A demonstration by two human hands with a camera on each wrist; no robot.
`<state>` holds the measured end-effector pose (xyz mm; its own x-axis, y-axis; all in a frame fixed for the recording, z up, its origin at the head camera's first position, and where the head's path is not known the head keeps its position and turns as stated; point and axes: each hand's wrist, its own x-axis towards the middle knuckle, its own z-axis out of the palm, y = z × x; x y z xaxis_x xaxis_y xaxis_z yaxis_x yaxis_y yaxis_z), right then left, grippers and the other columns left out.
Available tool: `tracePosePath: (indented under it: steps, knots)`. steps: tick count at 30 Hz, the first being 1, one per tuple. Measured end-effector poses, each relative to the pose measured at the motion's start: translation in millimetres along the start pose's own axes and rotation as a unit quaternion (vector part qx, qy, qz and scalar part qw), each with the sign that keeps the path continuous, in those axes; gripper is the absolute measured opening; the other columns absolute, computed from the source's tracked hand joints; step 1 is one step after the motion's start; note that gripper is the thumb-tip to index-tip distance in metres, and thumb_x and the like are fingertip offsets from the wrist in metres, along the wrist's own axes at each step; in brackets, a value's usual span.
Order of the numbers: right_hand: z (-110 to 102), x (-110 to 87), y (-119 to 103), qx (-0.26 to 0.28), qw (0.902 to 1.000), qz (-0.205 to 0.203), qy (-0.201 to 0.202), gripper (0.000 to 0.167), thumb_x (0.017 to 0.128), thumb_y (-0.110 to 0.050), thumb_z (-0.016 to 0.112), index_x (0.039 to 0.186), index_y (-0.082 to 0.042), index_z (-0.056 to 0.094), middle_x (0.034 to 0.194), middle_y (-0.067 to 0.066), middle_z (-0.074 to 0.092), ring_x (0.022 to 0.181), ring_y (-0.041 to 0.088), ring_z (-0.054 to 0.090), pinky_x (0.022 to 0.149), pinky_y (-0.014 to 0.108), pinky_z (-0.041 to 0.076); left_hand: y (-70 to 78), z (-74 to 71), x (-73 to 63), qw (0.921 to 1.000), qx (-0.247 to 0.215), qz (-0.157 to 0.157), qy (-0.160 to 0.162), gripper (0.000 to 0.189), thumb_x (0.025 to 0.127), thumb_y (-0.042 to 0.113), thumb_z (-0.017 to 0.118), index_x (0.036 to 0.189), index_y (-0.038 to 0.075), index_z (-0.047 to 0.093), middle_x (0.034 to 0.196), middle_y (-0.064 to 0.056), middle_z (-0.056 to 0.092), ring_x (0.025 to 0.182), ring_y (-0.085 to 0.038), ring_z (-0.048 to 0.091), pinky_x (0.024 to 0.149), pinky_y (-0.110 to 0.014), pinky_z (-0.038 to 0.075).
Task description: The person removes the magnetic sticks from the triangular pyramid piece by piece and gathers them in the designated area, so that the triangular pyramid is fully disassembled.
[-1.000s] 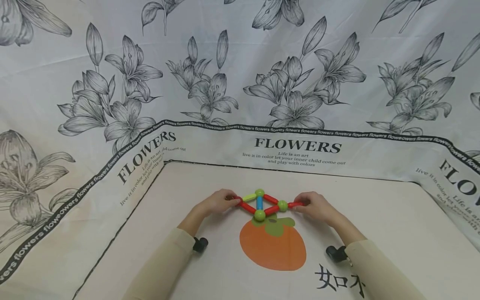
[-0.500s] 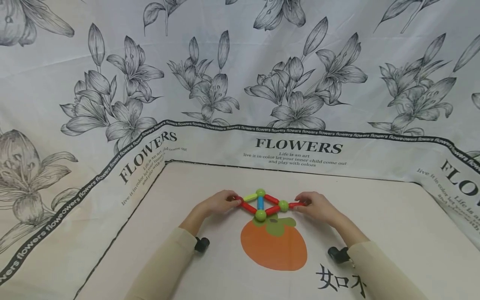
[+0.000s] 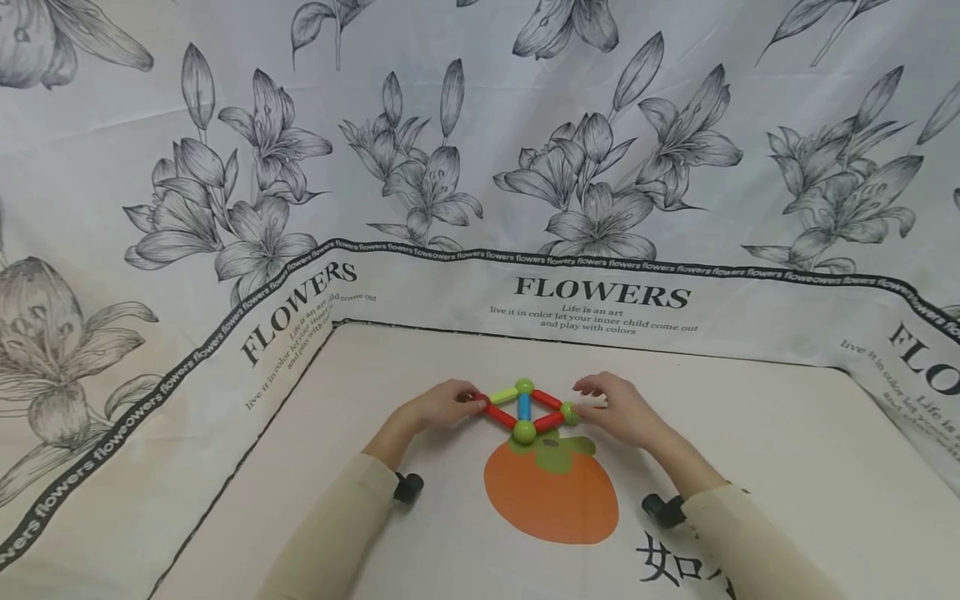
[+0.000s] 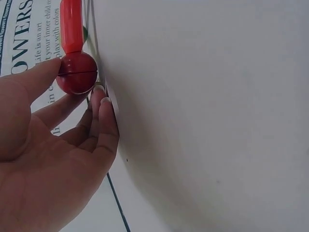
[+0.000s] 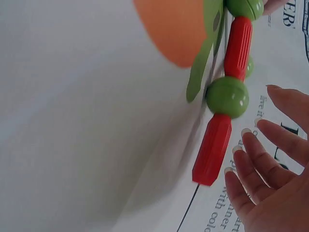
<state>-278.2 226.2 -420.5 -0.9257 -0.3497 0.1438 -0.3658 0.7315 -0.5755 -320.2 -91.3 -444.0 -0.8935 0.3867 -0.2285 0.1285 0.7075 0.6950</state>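
A flat diamond of magnetic rods and balls lies on the table. Its parts are a blue rod [image 3: 524, 407] across the middle, a yellow-green rod [image 3: 504, 396], several red rods and green balls. At its left corner my left hand [image 3: 441, 405] pinches a red ball [image 4: 77, 72] between thumb and fingers. Beside the right corner is my right hand [image 3: 618, 410], its fingers spread and holding nothing. In the right wrist view, a red rod [image 5: 212, 150] sticks out from the right green ball [image 5: 228, 97], apart from the fingers; in the head view the hand hides this rod.
The pale table cover [image 3: 420, 533] bears an orange persimmon print [image 3: 551, 492] and black characters [image 3: 663, 558] in front of the diamond. Behind and at the sides hangs a white flower-printed cloth [image 3: 450, 292]. Black wrist cameras [image 3: 408, 487] sit below both sleeves.
My right hand has let go of the protruding red rod, its fingers spreading and shifting left toward the right green ball. My left hand keeps its pinch on the red ball.
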Motion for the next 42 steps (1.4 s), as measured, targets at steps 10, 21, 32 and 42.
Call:
tracePosePath:
  steps: [10, 21, 32, 42]
  knots:
    - [19, 13.5, -27, 0.017, 0.9995, -0.013, -0.023, 0.032, 0.095, -0.016, 0.073, 0.122, 0.001, 0.069, 0.111, 0.013, 0.068, 0.101, 0.03, 0.06, 0.086, 0.043, 0.053, 1.6, -2.8, -1.1, 1.0, -0.004, 0.0, -0.008, 0.034, 0.103, 0.036, 0.061, 0.126, 0.012, 0.067, 0.117, -0.005, 0.064, 0.11, -0.025, 0.055, 0.104, -0.048, 0.047]
    - [46, 29.7, -46, 0.037, 0.9974, -0.037, -0.05, 0.035, 0.094, -0.015, 0.074, 0.124, 0.002, 0.068, 0.098, 0.008, 0.063, 0.088, 0.021, 0.055, 0.078, 0.034, 0.049, -4.9, -7.1, 2.2, 0.9997, -0.011, 0.013, -0.019, 0.034, 0.103, 0.037, 0.06, 0.125, 0.012, 0.067, 0.115, -0.004, 0.065, 0.111, -0.025, 0.055, 0.104, -0.048, 0.046]
    - [60, 43.6, -54, 0.013, 0.9966, -0.06, -0.055, 0.03, 0.094, -0.017, 0.073, 0.118, 0.002, 0.072, 0.107, 0.012, 0.07, 0.092, 0.025, 0.06, 0.086, 0.04, 0.052, -2.7, -6.1, 0.4, 0.9989, -0.032, 0.014, -0.031, 0.029, 0.103, 0.033, 0.061, 0.121, 0.011, 0.068, 0.107, -0.002, 0.065, 0.103, -0.022, 0.055, 0.092, -0.041, 0.048]
    - [67, 50.1, -55, 0.004, 0.9971, -0.037, -0.066, 0.025, 0.091, -0.018, 0.078, 0.11, -0.001, 0.077, 0.093, 0.003, 0.067, 0.083, 0.019, 0.058, 0.075, 0.035, 0.05, -3.3, -5.6, 0.3, 0.9988, -0.037, 0.017, -0.028, 0.027, 0.103, 0.033, 0.061, 0.118, 0.011, 0.068, 0.107, -0.003, 0.064, 0.102, -0.023, 0.055, 0.091, -0.041, 0.048]
